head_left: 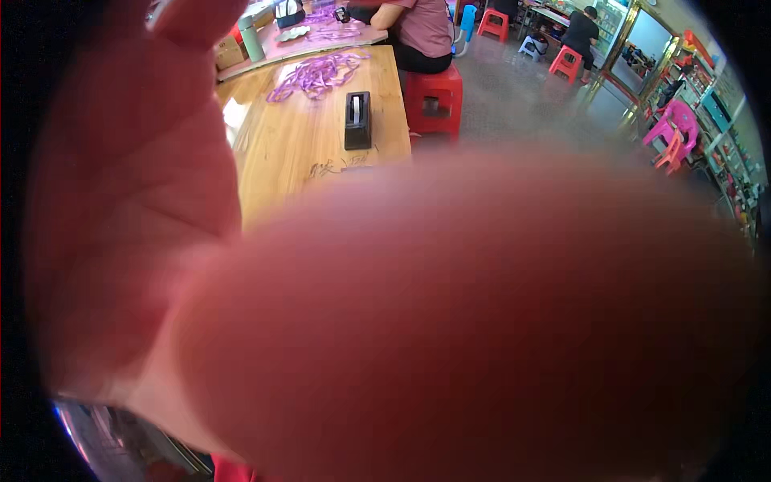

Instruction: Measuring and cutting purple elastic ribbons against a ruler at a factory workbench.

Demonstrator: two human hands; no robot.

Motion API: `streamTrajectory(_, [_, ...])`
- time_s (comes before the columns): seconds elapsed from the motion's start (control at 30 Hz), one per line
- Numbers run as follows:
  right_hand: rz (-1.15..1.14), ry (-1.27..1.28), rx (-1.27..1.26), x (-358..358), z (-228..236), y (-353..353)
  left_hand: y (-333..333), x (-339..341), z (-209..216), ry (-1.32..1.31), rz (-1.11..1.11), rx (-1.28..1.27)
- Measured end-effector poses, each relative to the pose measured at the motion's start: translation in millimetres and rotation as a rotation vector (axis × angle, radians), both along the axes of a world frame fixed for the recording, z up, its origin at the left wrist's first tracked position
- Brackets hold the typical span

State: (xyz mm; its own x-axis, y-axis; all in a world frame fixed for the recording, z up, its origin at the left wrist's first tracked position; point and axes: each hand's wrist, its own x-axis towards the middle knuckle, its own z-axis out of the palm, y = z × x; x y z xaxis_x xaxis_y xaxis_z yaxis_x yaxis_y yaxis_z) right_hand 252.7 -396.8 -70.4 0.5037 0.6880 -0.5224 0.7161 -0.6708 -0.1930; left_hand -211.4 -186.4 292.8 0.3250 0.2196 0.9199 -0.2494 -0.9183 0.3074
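One of my hands (128,201) is held right up against the camera and fills most of the picture as a blurred pink mass. Its palm and a finger rise along the left side, and a thick blurred part (482,321) spreads over the middle and right. Whether this is my left hand or my right hand cannot be told. Nothing shows in it. Beyond it lies a wooden table (305,153) with a black tape dispenser (357,120) and a heap of purple ribbons (317,74).
A person in a pink shirt (422,32) sits at the table's far end on a red stool (434,100). A green bottle (251,38) stands at the back left. Pink plastic chairs (675,132) and shop shelves are on the right, and another person (578,32) sits far back.
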Motion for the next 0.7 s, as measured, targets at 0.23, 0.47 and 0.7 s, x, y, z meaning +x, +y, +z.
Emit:
streamTrajectory(0.23, [-0.024, -0.082, 0.094, -20.6, -70.8, -1.0, -38.7, -7.4, 7.2, -0.136, 0.295, -0.062])
streamTrajectory(0.47, [0.054, -0.115, 0.153, -24.3, -78.7, 5.7, -72.5, -61.8, 35.3, -0.261, 0.663, -0.057])
streamTrajectory(0.7, [0.579, 0.336, 0.521, -46.0, 38.4, 66.0, -92.4, -14.0, 58.4, -0.125, 0.465, -0.053])
